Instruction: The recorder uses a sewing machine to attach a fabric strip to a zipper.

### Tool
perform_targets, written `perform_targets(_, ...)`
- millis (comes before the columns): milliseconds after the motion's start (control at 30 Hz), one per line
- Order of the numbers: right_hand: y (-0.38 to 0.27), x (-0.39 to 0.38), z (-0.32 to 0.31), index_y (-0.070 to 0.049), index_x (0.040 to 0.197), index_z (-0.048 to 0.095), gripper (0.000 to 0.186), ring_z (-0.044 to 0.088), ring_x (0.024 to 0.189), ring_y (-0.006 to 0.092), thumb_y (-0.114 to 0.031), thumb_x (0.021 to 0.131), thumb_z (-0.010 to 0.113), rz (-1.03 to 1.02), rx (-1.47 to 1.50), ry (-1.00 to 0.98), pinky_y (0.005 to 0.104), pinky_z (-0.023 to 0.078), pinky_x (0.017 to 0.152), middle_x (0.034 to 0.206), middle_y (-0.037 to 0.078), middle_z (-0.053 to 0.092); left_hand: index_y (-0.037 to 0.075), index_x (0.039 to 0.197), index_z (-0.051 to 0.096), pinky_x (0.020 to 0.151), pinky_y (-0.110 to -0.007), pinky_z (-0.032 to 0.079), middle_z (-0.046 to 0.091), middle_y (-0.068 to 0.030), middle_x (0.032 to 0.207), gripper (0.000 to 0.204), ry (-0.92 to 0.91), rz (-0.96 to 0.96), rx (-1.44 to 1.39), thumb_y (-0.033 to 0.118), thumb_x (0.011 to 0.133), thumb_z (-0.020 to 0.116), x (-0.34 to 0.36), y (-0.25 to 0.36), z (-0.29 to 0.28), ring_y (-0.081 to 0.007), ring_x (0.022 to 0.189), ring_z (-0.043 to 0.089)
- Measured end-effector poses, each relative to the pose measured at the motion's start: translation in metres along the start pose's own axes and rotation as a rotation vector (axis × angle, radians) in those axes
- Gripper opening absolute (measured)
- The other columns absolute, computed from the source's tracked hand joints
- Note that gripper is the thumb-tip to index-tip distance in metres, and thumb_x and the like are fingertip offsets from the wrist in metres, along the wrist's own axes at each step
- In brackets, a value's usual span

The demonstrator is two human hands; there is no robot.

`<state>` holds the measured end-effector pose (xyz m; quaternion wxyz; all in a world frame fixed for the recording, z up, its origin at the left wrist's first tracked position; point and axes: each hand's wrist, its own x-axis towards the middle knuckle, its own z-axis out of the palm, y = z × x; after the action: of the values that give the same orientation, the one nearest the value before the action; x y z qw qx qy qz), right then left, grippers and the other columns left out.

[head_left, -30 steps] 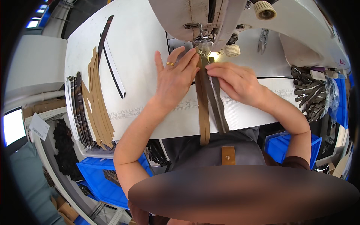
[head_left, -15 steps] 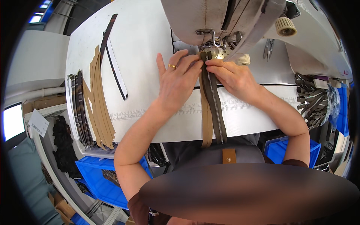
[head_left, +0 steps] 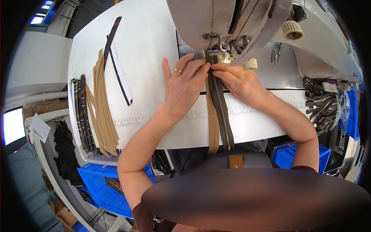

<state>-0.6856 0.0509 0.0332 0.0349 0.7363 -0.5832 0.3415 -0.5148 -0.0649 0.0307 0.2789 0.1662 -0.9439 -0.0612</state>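
Note:
Beneath the sewing machine's presser foot area [head_left: 221, 48], an olive zipper [head_left: 222, 112] lies lengthwise over a tan strip [head_left: 212, 120], both draping past the table's front edge. My left hand [head_left: 183, 85] rests beside them, fingers spread, index fingertip touching the zipper's top left edge; a gold ring is on one finger. My right hand [head_left: 241, 85] pinches the zipper just below its top end, thumb and forefinger together. Whether the top end sits under the foot I cannot tell.
Tan strips [head_left: 102, 104], plaid strips [head_left: 81, 112] and a dark-and-white strip [head_left: 121, 77] lie left on the white table [head_left: 150, 31]. Snips [head_left: 276, 52] lie behind my right hand; piled zippers [head_left: 322, 104] fill the right end. Blue bins [head_left: 100, 185] stand below.
Since a second ago the zipper has shifted left onto the tan strip, its top end squared beneath the machine. My hands stay close to it; the machine appears farther right in view.

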Motion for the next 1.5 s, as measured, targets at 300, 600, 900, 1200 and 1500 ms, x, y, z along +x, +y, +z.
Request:
perform_targets(300,-0.011,-0.002,-0.013,-0.006,0.119,0.063,0.039,0.063,0.1,0.0286,-0.017,0.082,0.07,0.032,-0.124,-0.113,0.0366,0.054,0.076,0.125,0.01,0.059,0.015,0.11,0.069,0.106,-0.063,0.018,0.059,0.0066,0.109,0.027,-0.001,0.0,0.003,0.016,0.083,0.069,-0.002,0.001,0.0,-0.0181,0.115,0.051)
perform_targets(600,-0.014,0.001,-0.006,-0.006,0.11,0.068,0.037,0.059,0.101,0.0251,-0.024,0.078,0.074,-0.002,-0.258,-0.057,0.0366,0.048,0.086,0.118,0.008,0.062,0.016,0.112,0.069,0.108,-0.062,0.016,0.059,0.0078,0.112,0.028,0.005,-0.007,-0.023,0.018,0.083,0.07,-0.003,-0.004,0.002,-0.0173,0.116,0.052)
perform_targets(900,-0.014,-0.002,-0.007,-0.004,0.115,0.066,0.04,0.057,0.111,0.0292,-0.019,0.079,0.073,-0.038,-0.262,-0.088,0.0404,0.045,0.091,0.125,0.01,0.06,0.014,0.106,0.067,0.101,-0.064,0.025,0.058,0.0018,0.107,0.026,0.082,0.067,-0.006,0.017,0.08,0.064,-0.004,-0.004,0.017,-0.0192,0.113,0.052)
perform_targets(1200,-0.016,0.001,-0.009,-0.001,0.114,0.066,0.037,0.057,0.11,0.0304,-0.012,0.078,0.072,-0.048,-0.249,-0.071,0.0413,0.046,0.092,0.123,0.012,0.061,0.014,0.1,0.068,0.1,-0.059,0.03,0.062,-0.001,0.104,0.021,0.114,0.028,0.185,0.014,0.079,0.067,-0.042,0.005,-0.086,-0.0261,0.114,0.053)
perform_targets(1500,-0.023,0.002,-0.007,-0.002,0.113,0.066,0.035,0.057,0.112,0.0309,-0.009,0.079,0.071,-0.023,-0.222,-0.074,0.0403,0.047,0.093,0.123,0.01,0.061,0.006,0.09,0.072,0.078,-0.04,0.05,0.069,-0.0128,0.089,0.013,0.265,-0.722,0.327,0.017,0.083,0.068,-0.161,-0.257,-0.199,-0.0314,0.087,0.064)
